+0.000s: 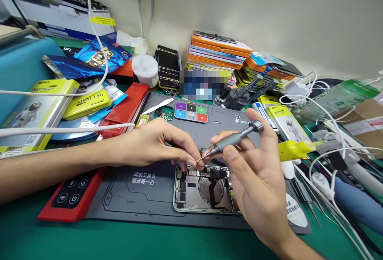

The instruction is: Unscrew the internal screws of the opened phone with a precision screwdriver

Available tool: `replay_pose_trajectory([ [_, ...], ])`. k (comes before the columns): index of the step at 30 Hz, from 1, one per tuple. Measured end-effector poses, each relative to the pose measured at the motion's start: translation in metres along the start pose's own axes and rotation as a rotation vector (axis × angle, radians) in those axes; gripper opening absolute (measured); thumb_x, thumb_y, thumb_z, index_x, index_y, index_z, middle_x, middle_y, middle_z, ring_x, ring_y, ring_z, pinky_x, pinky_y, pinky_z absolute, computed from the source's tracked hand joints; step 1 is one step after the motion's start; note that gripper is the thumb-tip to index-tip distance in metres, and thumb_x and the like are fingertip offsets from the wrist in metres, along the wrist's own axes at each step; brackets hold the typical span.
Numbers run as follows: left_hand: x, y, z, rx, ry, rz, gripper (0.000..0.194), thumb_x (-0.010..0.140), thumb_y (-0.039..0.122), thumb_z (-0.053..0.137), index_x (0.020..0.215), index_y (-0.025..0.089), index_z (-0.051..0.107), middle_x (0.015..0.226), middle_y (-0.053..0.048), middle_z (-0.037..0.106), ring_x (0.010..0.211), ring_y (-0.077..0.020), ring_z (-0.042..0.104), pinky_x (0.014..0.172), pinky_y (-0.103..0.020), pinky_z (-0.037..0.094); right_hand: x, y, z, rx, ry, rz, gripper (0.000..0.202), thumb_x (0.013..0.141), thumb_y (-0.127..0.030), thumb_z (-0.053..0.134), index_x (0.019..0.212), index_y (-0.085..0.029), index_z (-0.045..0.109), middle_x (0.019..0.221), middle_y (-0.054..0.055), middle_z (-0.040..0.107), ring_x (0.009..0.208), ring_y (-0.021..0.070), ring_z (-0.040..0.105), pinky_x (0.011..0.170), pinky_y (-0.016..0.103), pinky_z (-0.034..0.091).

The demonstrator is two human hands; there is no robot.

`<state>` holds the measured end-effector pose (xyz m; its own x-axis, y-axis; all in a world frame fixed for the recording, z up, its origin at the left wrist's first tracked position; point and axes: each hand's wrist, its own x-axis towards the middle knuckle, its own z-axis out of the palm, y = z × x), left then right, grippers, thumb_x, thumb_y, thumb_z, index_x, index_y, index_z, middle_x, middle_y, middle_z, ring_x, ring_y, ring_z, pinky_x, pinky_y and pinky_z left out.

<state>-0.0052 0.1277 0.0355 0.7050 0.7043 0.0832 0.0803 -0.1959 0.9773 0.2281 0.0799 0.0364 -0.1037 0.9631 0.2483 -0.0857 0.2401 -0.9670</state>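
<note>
Across the right hand (260,176), fingers clamp a grey precision screwdriver (231,142); those of the left hand (160,142) pinch together at its tip, around what I cannot tell. Below, an opened smartphone (193,196) lies on a grey repair mat (125,200) atop the green bench (143,242).

you've got two hands in view, one left hand (160,142) and one right hand (259,172), and just one screwdriver (229,143) between them. there's one opened phone (191,194), one grey mat (128,202) and one white pry stick (161,104). your little tray (191,119) has five coloured squares, and that red device (49,213) shows four round buttons. i get two yellow battery boxes (92,104) on your left, at least two more boxes (287,122) on your right. plus one white tub (145,70), one blue foil bag (98,58) and one yellow bottle (291,149).
</note>
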Motion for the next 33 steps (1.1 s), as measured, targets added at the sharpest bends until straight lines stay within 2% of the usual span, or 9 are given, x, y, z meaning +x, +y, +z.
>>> replay_pose_trajectory([
  [3, 0.002, -0.002, -0.002, 0.102, 0.043, -0.005, 0.010, 0.101, 0.020, 0.076, 0.099, 0.021, 0.086, 0.092, 0.001, 0.087, 0.082, -0.0113, 0.080, 0.078, -0.016, 0.059, 0.003, 0.000, 0.000, 0.066, 0.001, 0.009, 0.062, 0.104, -0.020, 0.066, 0.157, -0.034, 0.039, 0.106, 0.002, 0.077, 0.089, 0.0185, 0.079, 0.078, 0.036, 0.073],
  [8, 0.005, -0.006, -0.002, 0.180, 0.221, -0.111, 0.016, 0.104, 0.026, 0.068, 0.099, 0.020, 0.082, 0.096, 0.000, 0.086, 0.087, -0.0150, 0.080, 0.082, -0.022, 0.060, -0.001, 0.000, 0.003, 0.005, 0.012, -0.034, 0.054, 0.109, -0.023, 0.057, 0.159, -0.035, 0.040, 0.106, 0.004, 0.076, 0.085, 0.0204, 0.079, 0.079, 0.043, 0.073],
  [10, 0.006, -0.007, -0.002, 0.183, 0.260, -0.120, 0.017, 0.105, 0.028, 0.066, 0.097, 0.020, 0.079, 0.095, -0.001, 0.085, 0.090, -0.0165, 0.079, 0.087, -0.026, 0.060, -0.007, 0.002, 0.005, -0.112, -0.033, -0.119, 0.056, 0.111, -0.021, 0.055, 0.162, -0.037, 0.038, 0.107, 0.005, 0.075, 0.092, 0.0216, 0.077, 0.082, 0.044, 0.072],
  [13, 0.007, -0.008, -0.002, 0.237, 0.294, -0.123, 0.021, 0.105, 0.034, 0.066, 0.093, 0.020, 0.076, 0.088, 0.000, 0.083, 0.089, -0.0182, 0.077, 0.086, -0.029, 0.057, -0.016, 0.011, 0.006, -0.307, -0.169, -0.302, 0.074, 0.107, -0.009, 0.057, 0.169, -0.039, 0.029, 0.117, 0.007, 0.073, 0.105, 0.0224, 0.075, 0.092, 0.047, 0.070],
  [16, 0.007, -0.009, -0.002, 0.297, 0.293, -0.131, 0.024, 0.107, 0.037, 0.064, 0.092, 0.021, 0.072, 0.086, 0.001, 0.080, 0.086, -0.0182, 0.074, 0.082, -0.030, 0.053, -0.020, 0.021, 0.004, -0.418, -0.281, -0.391, 0.084, 0.103, -0.003, 0.058, 0.171, -0.038, 0.023, 0.144, 0.013, 0.064, 0.117, 0.0237, 0.074, 0.096, 0.050, 0.069],
  [19, 0.006, -0.010, -0.002, 0.336, 0.273, -0.141, 0.025, 0.108, 0.039, 0.060, 0.091, 0.021, 0.068, 0.087, 0.001, 0.079, 0.085, -0.0183, 0.073, 0.080, -0.029, 0.052, -0.020, 0.025, 0.003, -0.445, -0.329, -0.378, 0.081, 0.103, -0.002, 0.058, 0.169, -0.035, 0.024, 0.161, 0.017, 0.053, 0.120, 0.0233, 0.074, 0.095, 0.048, 0.070],
  [25, 0.007, -0.010, 0.000, 0.297, 0.223, -0.138, 0.023, 0.108, 0.035, 0.057, 0.090, 0.022, 0.063, 0.084, 0.002, 0.079, 0.084, -0.0184, 0.075, 0.081, -0.029, 0.052, -0.014, 0.027, 0.007, -0.448, -0.326, -0.416, 0.081, 0.104, -0.003, 0.058, 0.170, -0.036, 0.024, 0.159, 0.015, 0.053, 0.124, 0.0244, 0.073, 0.098, 0.050, 0.070],
  [30, 0.007, -0.009, 0.001, 0.249, 0.205, -0.183, 0.023, 0.107, 0.037, 0.058, 0.090, 0.024, 0.061, 0.078, 0.003, 0.079, 0.080, -0.0189, 0.076, 0.078, -0.029, 0.053, -0.012, 0.030, 0.008, -0.460, -0.352, -0.352, 0.078, 0.106, -0.006, 0.056, 0.170, -0.035, 0.022, 0.149, 0.014, 0.061, 0.123, 0.0241, 0.072, 0.103, 0.052, 0.067],
  [33, 0.006, -0.007, 0.001, 0.267, 0.200, -0.176, 0.022, 0.107, 0.036, 0.056, 0.090, 0.024, 0.061, 0.078, 0.003, 0.079, 0.080, -0.0190, 0.076, 0.079, -0.029, 0.052, -0.012, 0.031, 0.006, -0.485, -0.367, -0.377, 0.082, 0.105, -0.004, 0.057, 0.171, -0.035, 0.020, 0.159, 0.016, 0.054, 0.127, 0.0255, 0.072, 0.103, 0.053, 0.068],
])
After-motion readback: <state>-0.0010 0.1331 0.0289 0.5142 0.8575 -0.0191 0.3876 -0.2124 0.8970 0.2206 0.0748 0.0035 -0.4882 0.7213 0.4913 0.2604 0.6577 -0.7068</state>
